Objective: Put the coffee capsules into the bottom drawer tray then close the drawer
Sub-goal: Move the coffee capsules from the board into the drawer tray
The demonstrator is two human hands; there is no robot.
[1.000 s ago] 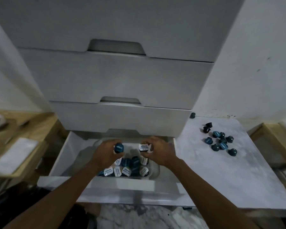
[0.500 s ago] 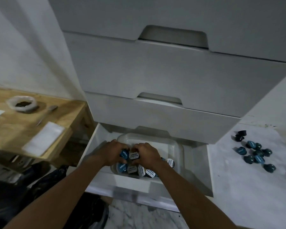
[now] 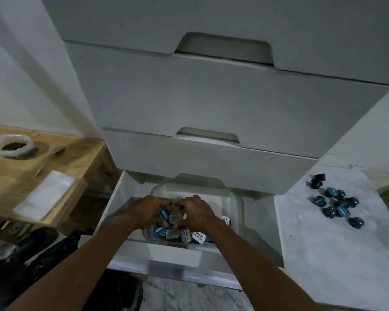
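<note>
Your left hand [image 3: 147,213] grips a blue-lidded capsule [image 3: 163,215] and your right hand [image 3: 195,213], just beside, grips a white-lidded capsule [image 3: 175,217] above the heaped capsules [image 3: 198,236] in the clear tray [image 3: 233,199] of the open bottom drawer [image 3: 257,221], with loose capsules [image 3: 343,212] on the marble top [image 3: 323,254].
</note>
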